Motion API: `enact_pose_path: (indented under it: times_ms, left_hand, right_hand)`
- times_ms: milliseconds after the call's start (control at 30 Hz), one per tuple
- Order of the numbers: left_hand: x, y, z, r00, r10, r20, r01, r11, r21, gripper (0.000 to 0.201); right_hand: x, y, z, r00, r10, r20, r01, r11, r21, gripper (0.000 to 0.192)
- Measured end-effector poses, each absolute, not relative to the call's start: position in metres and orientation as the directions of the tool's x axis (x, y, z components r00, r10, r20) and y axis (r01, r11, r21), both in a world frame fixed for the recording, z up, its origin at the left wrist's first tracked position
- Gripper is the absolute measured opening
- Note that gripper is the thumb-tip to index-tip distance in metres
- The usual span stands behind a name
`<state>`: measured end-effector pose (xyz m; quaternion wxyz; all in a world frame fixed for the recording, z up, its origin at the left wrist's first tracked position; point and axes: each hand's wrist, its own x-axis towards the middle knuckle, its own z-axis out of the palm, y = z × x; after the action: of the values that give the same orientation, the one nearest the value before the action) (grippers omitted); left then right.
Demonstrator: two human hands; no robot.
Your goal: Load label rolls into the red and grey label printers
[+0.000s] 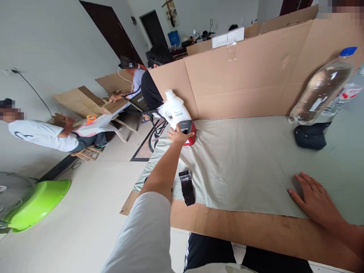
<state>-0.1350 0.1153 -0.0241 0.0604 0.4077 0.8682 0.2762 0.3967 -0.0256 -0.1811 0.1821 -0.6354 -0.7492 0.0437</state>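
Note:
My left hand is stretched out to the far left part of the table, its fingers spread against the lower front of a white jug with a red base. The jug stands upright and has a side handle and a white cap. Below that arm lies a roll of black tape, partly unrolled on the cloth. My right hand rests open and flat near the table's front right edge, holding nothing. Beyond it sits a small black pouch.
A cardboard wall runs along the table's back. A large clear bottle with a blue cap stands at the right, a smaller bottle behind it. Grey-green cloth covers the board. Other people sit at left, near a green basin.

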Motion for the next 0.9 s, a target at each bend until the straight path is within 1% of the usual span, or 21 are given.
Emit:
enact_pose_path:
  times_ms: [67, 100, 167, 300, 400, 500, 567, 667, 733, 800, 867, 900]
  left_hand:
    - [-0.145, 0.128, -0.025, -0.711, 0.703, -0.01, 0.586, 0.601, 0.543, 0.129]
    - [-0.146, 0.131, -0.029, -0.723, 0.689, -0.055, 0.561, 0.63, 0.537, 0.132]
    - [-0.144, 0.132, -0.04, -0.742, 0.664, -0.094, 0.539, 0.674, 0.505, 0.129]
    - [-0.132, 0.129, -0.055, -0.767, 0.641, -0.024, 0.565, 0.692, 0.45, 0.106]
    - [-0.123, 0.125, -0.059, -0.779, 0.626, 0.034, 0.58, 0.698, 0.42, 0.099]
    - [-0.109, 0.108, -0.058, -0.733, 0.67, 0.114, 0.646, 0.634, 0.425, 0.096]
    - [-0.096, 0.086, -0.055, -0.669, 0.723, 0.174, 0.704, 0.541, 0.46, 0.093]
    - [-0.071, 0.039, -0.049, -0.511, 0.81, 0.289, 0.788, 0.306, 0.535, 0.091]
    - [-0.049, 0.005, -0.045, -0.371, 0.847, 0.382, 0.811, 0.094, 0.578, 0.094]
    - [-0.022, -0.028, -0.045, -0.266, 0.856, 0.443, 0.781, -0.078, 0.62, 0.096]
    - [0.008, -0.056, -0.048, -0.219, 0.867, 0.448, 0.734, -0.155, 0.661, 0.098]
    - [0.023, -0.068, -0.051, -0.215, 0.876, 0.431, 0.713, -0.161, 0.683, 0.099]
  right_hand:
    - [0.395, -0.025, -0.178, -0.116, 0.972, 0.206, 0.94, 0.175, -0.294, 0.077]
    - [0.394, -0.026, -0.177, -0.113, 0.973, 0.203, 0.942, 0.17, -0.289, 0.075]
    - [0.392, -0.027, -0.173, -0.111, 0.973, 0.2, 0.945, 0.165, -0.281, 0.071]
    - [0.39, -0.027, -0.17, -0.101, 0.977, 0.186, 0.95, 0.15, -0.275, 0.066]
    - [0.392, -0.026, -0.173, -0.105, 0.979, 0.173, 0.954, 0.148, -0.26, 0.067]
    - [0.395, -0.026, -0.176, -0.113, 0.982, 0.154, 0.954, 0.151, -0.261, 0.067]
    - [0.393, -0.024, -0.173, -0.103, 0.987, 0.124, 0.949, 0.135, -0.286, 0.067]
    - [0.377, -0.016, -0.155, -0.071, 0.992, 0.106, 0.913, 0.107, -0.393, 0.068]
    - [0.353, -0.007, -0.137, -0.095, 0.985, 0.146, 0.835, 0.158, -0.527, 0.069]
    - [0.319, 0.0, -0.118, -0.129, 0.975, 0.18, 0.673, 0.22, -0.706, 0.07]
    - [0.281, 0.005, -0.105, -0.096, 0.986, 0.134, 0.429, 0.162, -0.889, 0.072]
    - [0.263, 0.006, -0.101, -0.087, 0.992, 0.094, 0.305, 0.116, -0.945, 0.072]
